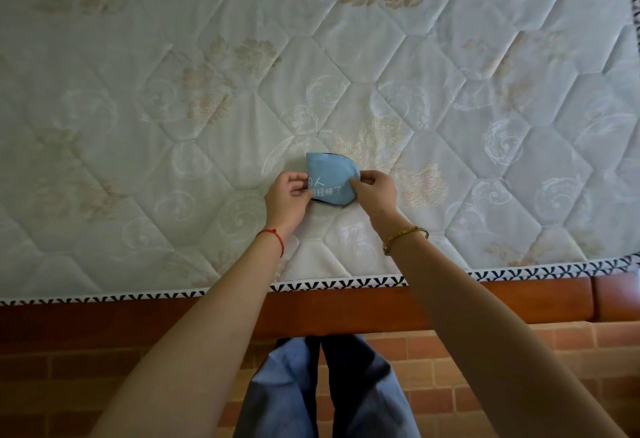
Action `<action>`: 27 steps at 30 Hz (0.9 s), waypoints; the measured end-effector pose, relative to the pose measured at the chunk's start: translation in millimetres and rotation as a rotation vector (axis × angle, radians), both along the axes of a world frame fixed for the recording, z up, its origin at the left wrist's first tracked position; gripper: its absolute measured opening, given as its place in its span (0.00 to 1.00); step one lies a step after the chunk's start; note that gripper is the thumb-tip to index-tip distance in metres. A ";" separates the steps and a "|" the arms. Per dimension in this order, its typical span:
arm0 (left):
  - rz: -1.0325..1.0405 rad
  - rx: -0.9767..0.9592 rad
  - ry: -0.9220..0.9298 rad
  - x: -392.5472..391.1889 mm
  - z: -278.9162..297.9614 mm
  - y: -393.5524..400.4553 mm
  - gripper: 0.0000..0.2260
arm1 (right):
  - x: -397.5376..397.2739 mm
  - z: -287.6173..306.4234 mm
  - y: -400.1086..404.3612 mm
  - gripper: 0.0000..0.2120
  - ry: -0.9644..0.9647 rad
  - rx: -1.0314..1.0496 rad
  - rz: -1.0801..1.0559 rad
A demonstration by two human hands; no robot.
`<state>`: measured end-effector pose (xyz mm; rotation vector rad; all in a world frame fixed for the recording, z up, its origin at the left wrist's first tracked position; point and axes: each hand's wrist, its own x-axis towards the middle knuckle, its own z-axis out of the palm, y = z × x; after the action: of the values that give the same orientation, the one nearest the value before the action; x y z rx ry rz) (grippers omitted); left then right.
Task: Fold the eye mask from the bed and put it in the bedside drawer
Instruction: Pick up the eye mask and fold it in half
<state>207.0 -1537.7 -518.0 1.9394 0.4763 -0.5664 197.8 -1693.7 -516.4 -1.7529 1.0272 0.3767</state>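
A light blue eye mask with white printed characters and a dark edge lies folded in half on the quilted white mattress, near its front edge. My left hand pinches the mask's left side, fingers curled over the fold. On the mask's right edge my right hand pinches with thumb and fingers. Both hands hold the mask against the mattress. The bedside drawer is not in view.
The mattress has a black-and-white patterned trim along its front edge, above a reddish wooden bed frame. Below lies a brick-patterned floor, with my blue trousers standing against the bed.
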 end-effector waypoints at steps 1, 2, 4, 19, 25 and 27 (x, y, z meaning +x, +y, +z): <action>0.004 -0.012 0.008 -0.2 3.1 1.8 0.14 | -0.3 3.7 -1.0 0.15 0.003 0.037 -0.012; 0.005 -0.028 0.016 -0.6 7.6 3.4 0.15 | -1.2 8.4 -1.7 0.15 0.006 0.074 -0.027; 0.007 -0.070 0.032 -1.1 18.0 6.4 0.18 | -3.6 19.1 -3.1 0.14 -0.003 0.156 -0.060; -0.114 -0.325 -0.003 -34.4 186.4 22.8 0.23 | -53.4 197.8 -10.1 0.15 -0.235 0.406 -0.144; -0.207 -0.331 -0.036 -73.7 258.2 33.0 0.23 | -103.8 268.7 -8.4 0.14 -0.295 0.457 -0.137; -0.231 -0.326 -0.053 -87.9 277.2 34.9 0.23 | -120.6 285.7 -5.9 0.13 -0.321 0.447 -0.148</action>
<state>119.0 -1502.8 -240.8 1.6995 0.1154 -0.6917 77.1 -1699.6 -230.7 -1.2769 0.7644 0.2016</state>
